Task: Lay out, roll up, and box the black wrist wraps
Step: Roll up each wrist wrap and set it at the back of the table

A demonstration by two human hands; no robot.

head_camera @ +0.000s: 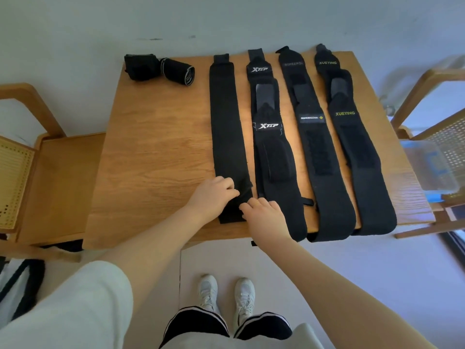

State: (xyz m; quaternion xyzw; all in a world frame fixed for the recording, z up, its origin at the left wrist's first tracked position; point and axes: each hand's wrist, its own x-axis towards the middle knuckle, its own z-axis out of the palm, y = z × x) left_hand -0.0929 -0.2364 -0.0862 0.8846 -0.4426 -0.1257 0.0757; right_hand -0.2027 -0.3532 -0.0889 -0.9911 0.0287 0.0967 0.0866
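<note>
Plain black woven wrist wrap (pixel 226 127), leftmost of four strips laid flat on the light wooden tabletop (pixel 156 137), long axis running from the near edge to the far edge, narrow tab end pointing away toward the wall. Near end lifted and bunched between both hands, probably so the first tight turn of a roll starts there and travels toward the tab.

Left hand (pixel 212 195) with fingers curled onto the left side of that near end, pinching the fabric. Right hand (pixel 264 212) with fingertips curled on the right side of the same end; exact grip hard to tell, since the black cloth swallows the detail, but seemingly pinching too.

Just beside, to the right: black wrap with white XTEP logos (pixel 270 137), then black wrap with a small white label (pixel 314 137), then black wrap with yellow-green XUEYING lettering (pixel 349 137), all parallel, same heading, near ends drooping over the tabletop edge. Laid side by side, likely for rolling one after another.

At the far left corner, well apart from the strips, two already rolled black wraps (pixel 161 70) lying on their sides, touching.

To the right, on a wooden chair with cane back (pixel 448 137), a clear plastic box with blue clips (pixel 430 170), presumably waiting for the rolls.
</note>
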